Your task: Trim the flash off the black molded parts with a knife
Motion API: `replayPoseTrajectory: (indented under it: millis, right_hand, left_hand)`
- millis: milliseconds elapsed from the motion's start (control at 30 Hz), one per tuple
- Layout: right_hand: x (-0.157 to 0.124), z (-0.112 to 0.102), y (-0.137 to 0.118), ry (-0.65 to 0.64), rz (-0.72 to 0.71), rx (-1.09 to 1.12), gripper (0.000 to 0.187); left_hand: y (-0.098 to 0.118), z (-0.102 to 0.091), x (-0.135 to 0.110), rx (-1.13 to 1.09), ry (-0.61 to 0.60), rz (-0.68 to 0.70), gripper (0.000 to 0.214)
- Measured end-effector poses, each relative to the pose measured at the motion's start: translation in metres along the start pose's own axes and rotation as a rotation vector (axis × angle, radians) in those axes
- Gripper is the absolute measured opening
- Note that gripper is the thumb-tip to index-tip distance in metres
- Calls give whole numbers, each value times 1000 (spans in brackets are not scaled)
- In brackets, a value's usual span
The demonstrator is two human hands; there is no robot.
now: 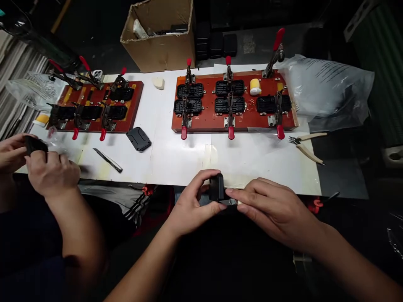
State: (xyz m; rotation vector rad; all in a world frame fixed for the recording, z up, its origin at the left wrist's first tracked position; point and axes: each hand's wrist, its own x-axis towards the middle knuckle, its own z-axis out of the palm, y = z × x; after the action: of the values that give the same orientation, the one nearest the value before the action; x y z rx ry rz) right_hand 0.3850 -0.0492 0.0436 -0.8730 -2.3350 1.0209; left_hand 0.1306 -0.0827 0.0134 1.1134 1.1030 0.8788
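Note:
My left hand (197, 201) grips a small black plastic case (216, 187) on edge between fingers and thumb, just in front of the table's near edge. In my right hand (270, 205) is a small knife (231, 202); its metal blade lies along the lower edge of the case, close to my left thumb. Most of the knife's handle is hidden by my right fingers. My right index fingertip is right beside the case. Beyond my hands stands a red-brown fixture board (204, 126) with several black plastic parts (229, 105) under red-handled toggle clamps (231, 132).
A co-worker's hands (53, 172) hold another black part at the left. On the white table (176, 163) lie a black cover (138, 139), a box cutter (107, 160) and nippers (308, 144). A second fixture board (134, 105), a cardboard box (160, 52) and a plastic bag (330, 88) stand farther back.

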Motion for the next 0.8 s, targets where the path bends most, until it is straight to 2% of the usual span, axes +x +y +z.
replayPoseTrajectory:
  millis: [600,800]
  right_hand:
    - [-4,-2,1,34,4,10,37]
    - [-9,-2,2,46,3,-4,36]
  left_hand:
    - [12,7,0,73,-8,-24,62]
    - [13,11,0,97,-6,-72,69]
